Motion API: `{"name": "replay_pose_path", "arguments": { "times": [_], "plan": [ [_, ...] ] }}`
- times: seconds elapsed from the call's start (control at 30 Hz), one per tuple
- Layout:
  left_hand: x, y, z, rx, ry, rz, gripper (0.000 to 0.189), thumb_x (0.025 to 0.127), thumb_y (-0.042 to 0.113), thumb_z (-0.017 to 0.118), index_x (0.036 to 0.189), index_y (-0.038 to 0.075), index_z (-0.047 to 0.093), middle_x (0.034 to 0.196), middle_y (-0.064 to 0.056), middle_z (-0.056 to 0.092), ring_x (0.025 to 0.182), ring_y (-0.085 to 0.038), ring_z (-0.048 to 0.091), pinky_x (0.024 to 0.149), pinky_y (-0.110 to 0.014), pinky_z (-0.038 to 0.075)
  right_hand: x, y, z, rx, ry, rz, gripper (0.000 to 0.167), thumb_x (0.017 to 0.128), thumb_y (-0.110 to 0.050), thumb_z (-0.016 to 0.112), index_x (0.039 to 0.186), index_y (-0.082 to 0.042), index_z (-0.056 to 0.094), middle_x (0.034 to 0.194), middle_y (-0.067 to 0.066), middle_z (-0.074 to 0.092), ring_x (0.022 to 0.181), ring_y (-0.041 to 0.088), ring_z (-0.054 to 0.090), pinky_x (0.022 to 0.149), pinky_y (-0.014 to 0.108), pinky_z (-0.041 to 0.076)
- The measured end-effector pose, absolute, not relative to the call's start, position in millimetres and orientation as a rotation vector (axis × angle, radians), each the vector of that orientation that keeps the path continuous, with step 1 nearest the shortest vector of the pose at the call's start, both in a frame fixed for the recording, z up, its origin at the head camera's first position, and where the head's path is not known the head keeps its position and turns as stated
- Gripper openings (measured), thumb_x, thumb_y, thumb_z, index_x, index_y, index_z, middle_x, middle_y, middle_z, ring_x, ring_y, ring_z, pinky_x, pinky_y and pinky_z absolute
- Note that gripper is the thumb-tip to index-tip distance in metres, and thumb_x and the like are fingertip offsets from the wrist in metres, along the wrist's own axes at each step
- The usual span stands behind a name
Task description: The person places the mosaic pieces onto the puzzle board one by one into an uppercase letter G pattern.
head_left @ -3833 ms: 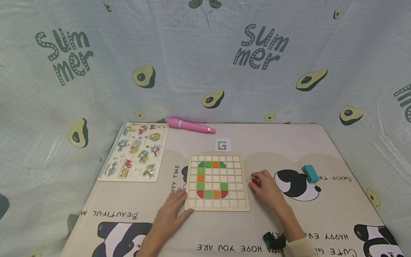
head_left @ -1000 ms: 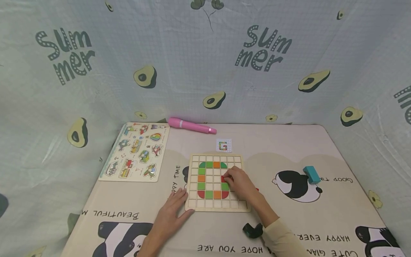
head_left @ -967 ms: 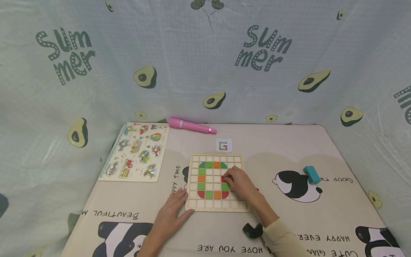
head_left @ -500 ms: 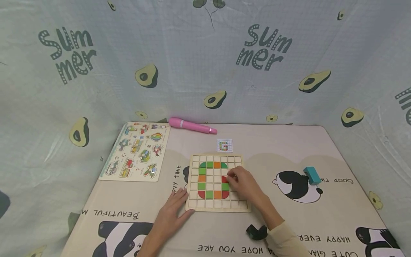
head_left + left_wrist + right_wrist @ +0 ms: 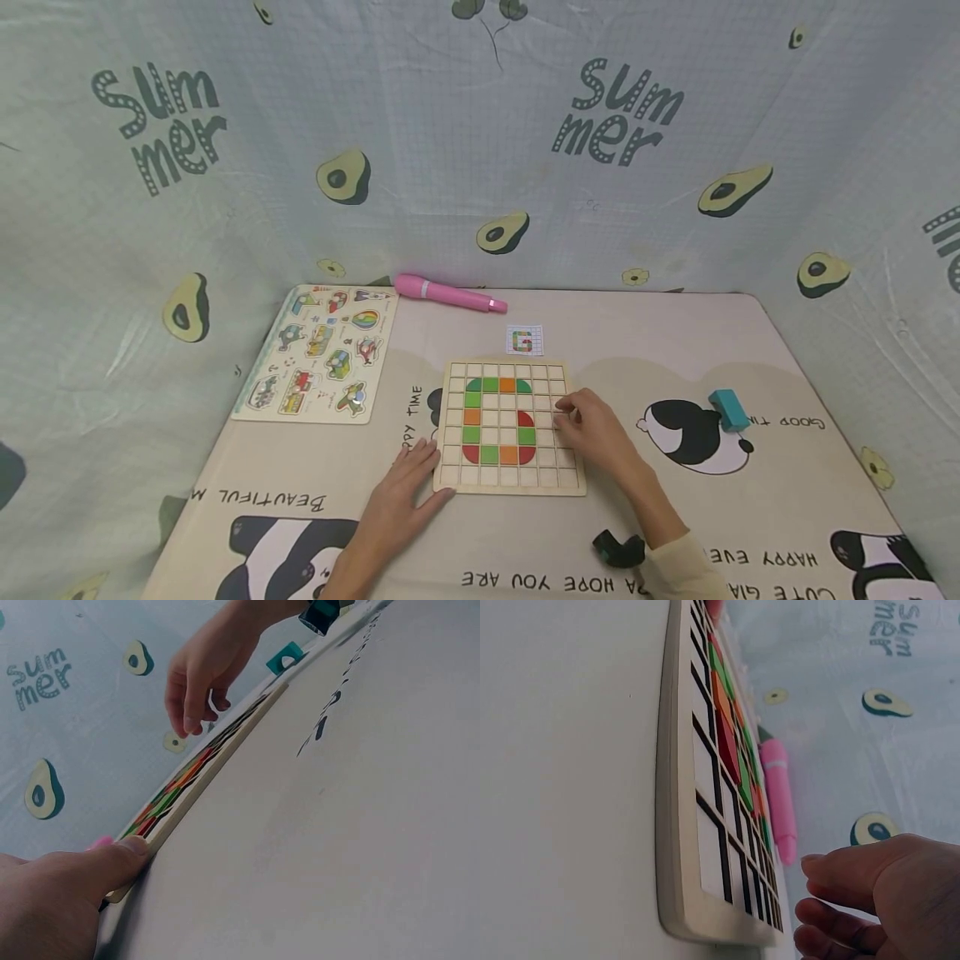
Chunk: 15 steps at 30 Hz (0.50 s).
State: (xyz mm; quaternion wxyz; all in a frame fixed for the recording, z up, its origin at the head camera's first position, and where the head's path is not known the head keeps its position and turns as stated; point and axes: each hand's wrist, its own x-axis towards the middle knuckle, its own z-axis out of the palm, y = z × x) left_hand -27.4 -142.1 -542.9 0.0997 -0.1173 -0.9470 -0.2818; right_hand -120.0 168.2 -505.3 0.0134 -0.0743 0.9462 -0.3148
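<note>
A wooden grid board (image 5: 491,420) lies in the middle of the table, with green, orange and red tiles forming most of a letter G. On its right side, a rounded red tile (image 5: 526,419) sits in a cell directly above a green square tile (image 5: 527,436). My left hand (image 5: 401,504) rests at the board's left edge, its thumb (image 5: 124,855) touching the frame. Over the right edge hovers my right hand (image 5: 596,429); its fingers are loosely bent, and the right wrist view shows nothing between them.
A small card (image 5: 524,341) printed with a coloured G lies behind the board. Farther back is a pink microphone-shaped stick (image 5: 450,295). A picture puzzle board (image 5: 315,354) lies at left, a teal block (image 5: 727,409) at right. A dark wrist camera (image 5: 618,550) shows near the right forearm.
My right hand took up a red tile beside the board and set it in the cell above the green square. It then let go and drew back rightward. My left hand stayed put.
</note>
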Motion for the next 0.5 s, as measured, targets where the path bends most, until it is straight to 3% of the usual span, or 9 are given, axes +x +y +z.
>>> {"name": "replay_pose_path", "arguments": {
  "times": [0.5],
  "plan": [
    [-27,-142,-541,-0.349,-2.803,-0.832,0.061,0.082,0.040,0.080,0.133,0.010,0.065,0.145,-0.003,0.060,0.142,-0.021,0.049,0.126,-0.033,0.028,-107,204,-509,-0.196,3.016,-0.941,0.023,0.090,-0.016,0.070,0.109,-0.004,0.071,0.102,0.007,0.066,0.085,0.016,0.057,0.069,0.029,0.053]
  ]
}}
